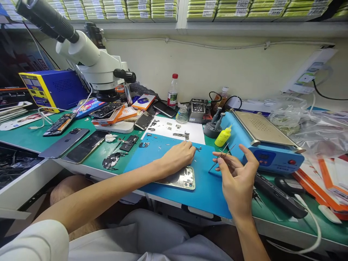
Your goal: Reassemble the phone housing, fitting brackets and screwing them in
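My left hand [181,155] reaches across a blue mat [174,197], its fingers curled down and closed. Whatever they hold, if anything, is hidden behind the knuckles. Partly under that wrist lies a phone frame [181,178], its bare inside facing up and its camera openings at the right end. On the right, my right hand [236,172] is raised palm inward above the mat, with the index finger lifted. Thin metal tweezers [222,157] rest between its thumb and fingers, their slim arms crossing. Small dark parts [199,149] lie just past my left hand.
White paper [195,128] with loose phone parts lies behind the mat. A yellow dropper bottle [223,136] and a blue heating plate machine [268,145] stand right. Several phones, including a dark one [86,146], lie left beneath a microscope [100,69]. An open drawer [32,177] juts out.
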The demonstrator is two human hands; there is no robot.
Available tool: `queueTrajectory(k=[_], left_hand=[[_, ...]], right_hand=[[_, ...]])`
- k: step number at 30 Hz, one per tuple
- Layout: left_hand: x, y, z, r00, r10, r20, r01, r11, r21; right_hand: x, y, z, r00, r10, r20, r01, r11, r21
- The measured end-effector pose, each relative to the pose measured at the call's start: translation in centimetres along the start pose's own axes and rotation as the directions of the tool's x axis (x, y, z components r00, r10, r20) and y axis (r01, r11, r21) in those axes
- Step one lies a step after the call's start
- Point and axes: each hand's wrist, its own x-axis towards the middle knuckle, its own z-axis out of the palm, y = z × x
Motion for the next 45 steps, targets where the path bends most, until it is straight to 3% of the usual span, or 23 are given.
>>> queueTrajectory(k=[5,7,11,17,21,25,29,37,45], left_hand=[[-1.0,-0.1,-0.9,0.995,-0.089,-0.054,0.065,0.939,-0.338],[-1.8,-0.6,-1.2,0.99,-0.131,-0.049,0.088,0.856,-0.509],[-3.6,-1.8,-1.8,0.981,-0.196,-0.009,0.115,0.608,-0.785],[-7.0,-2.2,-2.6,0.941,-0.338,-0.008,0.1,0.3,-0.949],[-8.6,-1.7,-2.5,0.919,-0.393,0.017,0.099,0.189,-0.977],[-8.9,-1.4,-2.2,0.905,-0.424,0.035,0.104,0.142,-0.984],[-8.9,-1.5,-2.2,0.896,-0.441,0.047,0.108,0.114,-0.988],[-8.9,-1.4,-2.1,0.893,-0.448,0.042,0.088,0.084,-0.993],[-8.9,-1.6,-1.7,0.907,-0.42,0.038,0.102,0.132,-0.986]], right_hand=[[0.0,-0.1,-0.1,0.999,0.019,0.027,-0.017,0.998,-0.064],[0.1,0.1,-0.1,0.999,0.02,0.04,-0.016,0.994,-0.104],[0.5,0.5,-0.5,0.993,0.07,0.095,-0.049,0.977,-0.208],[1.4,0.6,-2.0,0.954,0.185,0.234,-0.115,0.952,-0.282],[1.5,-0.7,-1.0,0.935,0.213,0.282,-0.197,0.977,-0.085],[0.8,-2.5,1.8,0.884,0.261,0.388,-0.374,0.893,0.251],[0.2,-3.2,4.0,0.87,0.278,0.407,-0.444,0.801,0.402],[-0.4,-2.6,5.1,0.874,0.257,0.412,-0.411,0.844,0.345],[-0.8,-2.4,5.1,0.876,0.212,0.434,-0.374,0.866,0.332]])
